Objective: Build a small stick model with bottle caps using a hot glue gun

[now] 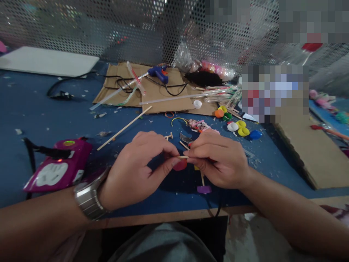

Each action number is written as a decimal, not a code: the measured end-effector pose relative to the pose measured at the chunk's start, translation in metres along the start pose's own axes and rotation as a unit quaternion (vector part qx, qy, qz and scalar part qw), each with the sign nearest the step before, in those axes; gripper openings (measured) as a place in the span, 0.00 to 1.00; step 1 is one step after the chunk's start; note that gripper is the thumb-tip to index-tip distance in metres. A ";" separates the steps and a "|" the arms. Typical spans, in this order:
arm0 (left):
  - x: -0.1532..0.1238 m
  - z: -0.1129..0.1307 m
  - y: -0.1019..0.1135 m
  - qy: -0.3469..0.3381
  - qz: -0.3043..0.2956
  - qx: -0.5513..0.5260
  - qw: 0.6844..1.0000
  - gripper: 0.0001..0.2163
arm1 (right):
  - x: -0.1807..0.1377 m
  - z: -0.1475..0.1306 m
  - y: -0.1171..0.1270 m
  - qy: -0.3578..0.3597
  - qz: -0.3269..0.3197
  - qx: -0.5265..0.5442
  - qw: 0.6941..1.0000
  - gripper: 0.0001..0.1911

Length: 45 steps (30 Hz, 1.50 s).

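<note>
Between thumb and fingers, my left hand [144,163] and my right hand [223,158] pinch a short thin wooden stick [183,157] from either end. Much of the stick is hidden by the fingers. Just under them lies a round red piece [180,166], partly covered. A purple cap [204,189] with a wooden stick attached rests below my right hand. Behind the hands are a small wooden T-shaped piece [170,136] and a grey blade [185,138], its handle hidden. A longer wooden stick [124,128] lies on the blue table beyond my left hand.
A purple power strip [81,154] with a plugged-in cord stands at left. Cardboard [169,102] at the back carries a blue glue gun [159,74] and clear glue sticks. Coloured bottle caps [243,131] lie to the right, near a large cardboard piece [313,149]. Perforated metal borders the back.
</note>
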<state>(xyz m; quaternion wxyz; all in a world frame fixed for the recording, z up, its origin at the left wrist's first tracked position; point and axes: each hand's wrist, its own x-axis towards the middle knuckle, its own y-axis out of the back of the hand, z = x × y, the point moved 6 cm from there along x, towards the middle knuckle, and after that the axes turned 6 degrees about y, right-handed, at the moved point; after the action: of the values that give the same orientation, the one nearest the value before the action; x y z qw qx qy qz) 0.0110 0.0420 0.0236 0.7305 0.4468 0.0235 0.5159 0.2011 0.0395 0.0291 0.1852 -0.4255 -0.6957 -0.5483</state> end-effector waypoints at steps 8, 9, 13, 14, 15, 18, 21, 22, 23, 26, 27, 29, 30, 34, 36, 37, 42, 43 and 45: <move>0.000 0.000 0.002 0.002 0.005 -0.007 1.000 0.04 | 0.001 0.002 0.001 -0.014 0.000 0.020 1.000 0.02; 0.000 0.000 0.002 0.003 0.010 -0.009 1.000 0.04 | 0.002 0.002 0.001 -0.021 0.003 0.013 1.000 0.01; 0.001 0.000 0.004 0.009 0.025 -0.020 0.999 0.05 | 0.003 0.002 0.005 -0.045 0.020 -0.017 0.999 0.08; 0.001 0.000 0.004 0.012 0.026 -0.023 0.999 0.05 | 0.003 0.002 0.006 -0.044 0.022 -0.020 0.999 0.08; 0.001 0.000 0.004 0.013 0.025 -0.025 0.999 0.05 | 0.003 0.001 0.006 -0.040 0.023 -0.021 0.999 0.07; 0.001 0.000 0.004 0.015 0.019 -0.028 0.999 0.05 | 0.003 -0.001 0.005 -0.026 0.023 -0.020 0.999 0.04; 0.001 -0.001 0.003 0.019 0.010 -0.027 0.999 0.04 | 0.003 -0.002 0.005 -0.023 0.020 -0.013 0.999 0.04; 0.001 -0.001 0.002 0.020 0.005 -0.025 0.999 0.04 | 0.003 -0.002 0.005 -0.020 0.019 -0.011 1.000 0.05; 0.001 -0.001 0.001 0.020 0.000 -0.025 1.000 0.03 | 0.003 -0.003 0.005 -0.016 0.019 -0.009 1.000 0.05; 0.002 0.000 0.000 0.005 -0.009 -0.030 0.999 0.03 | 0.003 -0.004 0.005 -0.014 0.018 -0.001 1.000 0.07; 0.002 0.001 -0.001 -0.001 -0.013 -0.034 0.999 0.03 | 0.003 -0.004 0.006 -0.016 0.018 0.003 1.000 0.07; 0.002 0.002 -0.001 -0.010 -0.016 -0.039 0.999 0.04 | 0.003 -0.004 0.005 -0.020 0.016 0.010 1.000 0.07; 0.002 0.003 -0.001 -0.012 -0.016 -0.038 0.999 0.05 | 0.004 -0.005 0.005 -0.019 0.016 0.012 1.000 0.06; 0.001 0.004 0.000 -0.017 -0.013 -0.037 0.999 0.05 | 0.004 -0.005 0.005 -0.016 0.023 0.003 1.000 0.06; 0.002 0.004 0.001 -0.015 -0.012 -0.043 0.999 0.05 | 0.004 -0.005 0.006 -0.018 0.031 -0.008 0.999 0.06; 0.002 0.004 0.001 -0.013 -0.012 -0.045 0.999 0.05 | 0.003 -0.005 0.006 -0.022 0.032 -0.011 0.999 0.06; 0.003 0.004 0.000 -0.008 -0.012 -0.041 0.999 0.06 | 0.005 -0.005 0.006 -0.033 0.027 -0.010 0.999 0.07; 0.003 0.004 0.000 -0.008 -0.014 -0.039 0.999 0.06 | 0.006 -0.005 0.005 -0.033 0.023 -0.008 0.999 0.07; 0.003 0.005 0.000 -0.009 -0.016 -0.037 0.999 0.06 | 0.006 -0.004 0.003 -0.039 0.009 0.001 0.999 0.06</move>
<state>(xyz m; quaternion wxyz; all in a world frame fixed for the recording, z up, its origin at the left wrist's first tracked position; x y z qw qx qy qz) 0.0150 0.0410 0.0274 0.7547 0.4237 0.0052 0.5009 0.1991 0.0382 0.0369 0.1636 -0.4524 -0.6992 -0.5289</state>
